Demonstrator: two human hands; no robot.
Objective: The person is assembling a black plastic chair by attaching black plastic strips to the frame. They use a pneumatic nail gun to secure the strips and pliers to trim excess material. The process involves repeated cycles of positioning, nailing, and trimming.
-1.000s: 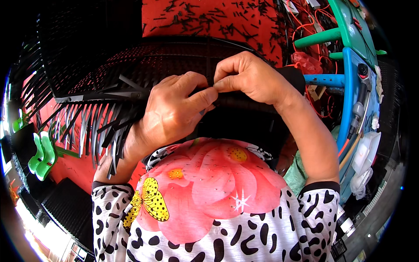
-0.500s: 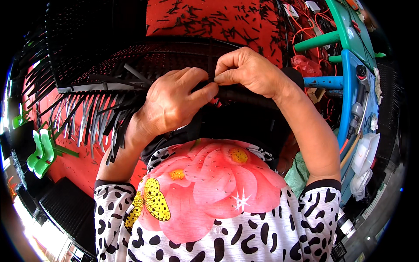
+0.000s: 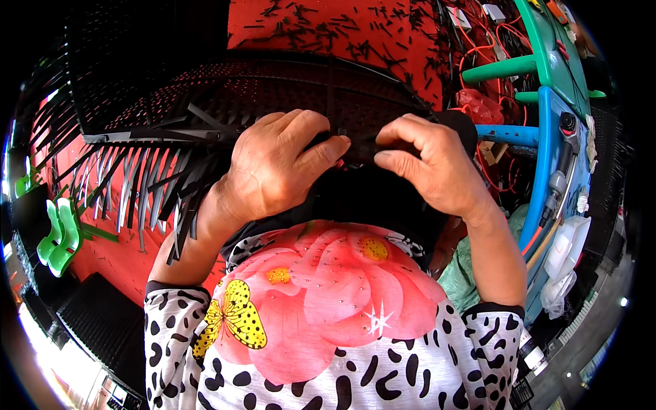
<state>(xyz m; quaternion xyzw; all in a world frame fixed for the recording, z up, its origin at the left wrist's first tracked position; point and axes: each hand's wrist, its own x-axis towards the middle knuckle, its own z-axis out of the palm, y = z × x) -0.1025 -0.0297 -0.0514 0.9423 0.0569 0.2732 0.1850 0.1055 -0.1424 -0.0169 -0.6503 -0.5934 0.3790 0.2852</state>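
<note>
A black woven panel (image 3: pixel 273 85) of flat plastic-looking strips lies in front of me, its mesh dark against the red floor. Loose black strips (image 3: pixel 171 174) fan out from its near left edge. My left hand (image 3: pixel 277 164) is bent over the near edge, thumb and fingers closed around a black strip, mostly lost in shadow. To its right, my right hand (image 3: pixel 430 164) hovers by the same edge with fingers curled. Its thumb and forefinger stand apart, and I see nothing between them. Dark material hides the work between the hands.
Black strip offcuts litter the red floor (image 3: pixel 260 20). At right are a green stool (image 3: pixel 557 61) and a blue stool (image 3: pixel 547 178), which bears a power screwdriver (image 3: pixel 557 184) and white plastic containers (image 3: pixel 572 239). Orange cords tangle behind. A light-green chair (image 3: pixel 65 236) is at left.
My right hand has moved right and slightly nearer, away from my left hand, and its pinch has opened. My left hand has stayed almost in place.
</note>
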